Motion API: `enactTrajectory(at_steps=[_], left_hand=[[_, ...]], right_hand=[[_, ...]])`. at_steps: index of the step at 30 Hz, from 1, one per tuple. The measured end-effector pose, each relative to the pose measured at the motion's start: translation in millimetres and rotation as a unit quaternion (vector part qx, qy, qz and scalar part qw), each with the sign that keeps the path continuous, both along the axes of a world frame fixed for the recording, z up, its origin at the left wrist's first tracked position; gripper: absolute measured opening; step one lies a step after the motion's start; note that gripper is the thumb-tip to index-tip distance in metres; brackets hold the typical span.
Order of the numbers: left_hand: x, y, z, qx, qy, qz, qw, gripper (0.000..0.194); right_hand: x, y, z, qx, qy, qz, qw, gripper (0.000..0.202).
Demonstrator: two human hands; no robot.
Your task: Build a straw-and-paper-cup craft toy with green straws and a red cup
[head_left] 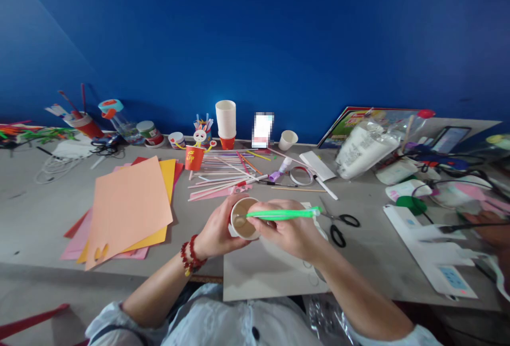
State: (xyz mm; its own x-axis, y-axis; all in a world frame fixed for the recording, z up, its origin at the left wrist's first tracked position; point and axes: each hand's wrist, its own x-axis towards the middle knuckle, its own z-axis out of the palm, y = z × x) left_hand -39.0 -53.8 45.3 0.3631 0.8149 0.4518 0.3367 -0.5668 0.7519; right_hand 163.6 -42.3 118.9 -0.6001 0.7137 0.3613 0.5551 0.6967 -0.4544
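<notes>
My left hand (218, 226), with red beads at the wrist, is wrapped round a white paper cup (244, 235). The cup is tilted so that its open mouth faces me. In my right hand (292, 231) lies a slim bright green pen (285, 213), held almost level. Its left end is at the cup's mouth, and my fingers partly hide the tip. Under both hands is a sheet of white paper (258, 277) with faint round outlines near its right side. Black-handled scissors (338, 226) lie open just right of my right hand.
Coloured paper sheets (129, 210) are stacked at left. Behind my hands lie scattered paper sticks (227, 170), a red cup with a rabbit figure (195, 155) and stacked paper cups (226, 120). A lit phone (262, 131) leans at the wall. At right sits a power strip (430, 253) with cables.
</notes>
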Motion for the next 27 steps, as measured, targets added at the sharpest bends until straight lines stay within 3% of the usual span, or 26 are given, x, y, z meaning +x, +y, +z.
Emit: enactTrajectory(at_steps=[10,19,27], left_hand=[[-0.7,1.0,-4.0,0.014,0.001,0.006,1.000,0.080],[-0.8,1.5,-2.2,0.015,-0.001,-0.003,1.000,0.080],[-1.3,2.3,-5.3,0.017,0.003,-0.005,1.000,0.079]], right_hand=[[-1.6,-0.1,0.5,0.037,0.000,-0.031,0.999,0.018],[-0.4,-1.0,-3.4,0.014,0.010,-0.012,1.000,0.015],[-4.3,-1.2,-5.0,0.027,0.015,-0.034,0.999,0.022]])
